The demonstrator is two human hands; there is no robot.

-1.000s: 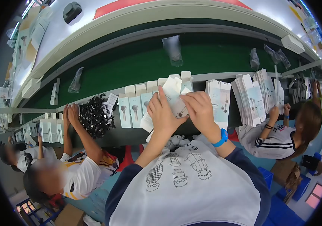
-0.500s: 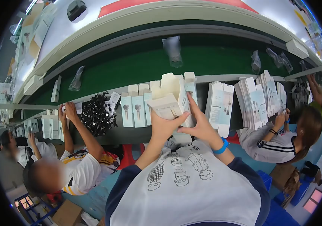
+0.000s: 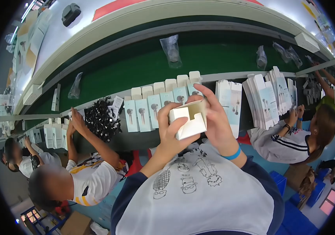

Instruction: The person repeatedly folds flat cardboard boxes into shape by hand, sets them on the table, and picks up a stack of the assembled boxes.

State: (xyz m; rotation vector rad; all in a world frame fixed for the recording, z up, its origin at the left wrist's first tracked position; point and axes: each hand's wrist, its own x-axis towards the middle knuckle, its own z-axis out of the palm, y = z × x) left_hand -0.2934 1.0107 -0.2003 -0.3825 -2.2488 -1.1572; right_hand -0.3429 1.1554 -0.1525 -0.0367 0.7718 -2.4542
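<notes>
A small white carton is tipped toward me between my hands, one end open and its pale inside showing. My left hand grips it from the left, thumb across the near face. On the other side, my right hand has its fingers bent around the flap end, the thumb smeared by motion. Just behind stands a row of upright light-blue and white printed boxes with raised top flaps, partly hidden by my hands. To the right lie flattened cartons in a stack.
A green conveyor belt runs behind the boxes, carrying clear plastic bags. Black cables are heaped at left. More flat cartons lie at right. One co-worker sits at left, another at right.
The carton has turned and dropped lower, its opening now toward me. My right hand has shifted to its right side. More of the upright row shows behind.
</notes>
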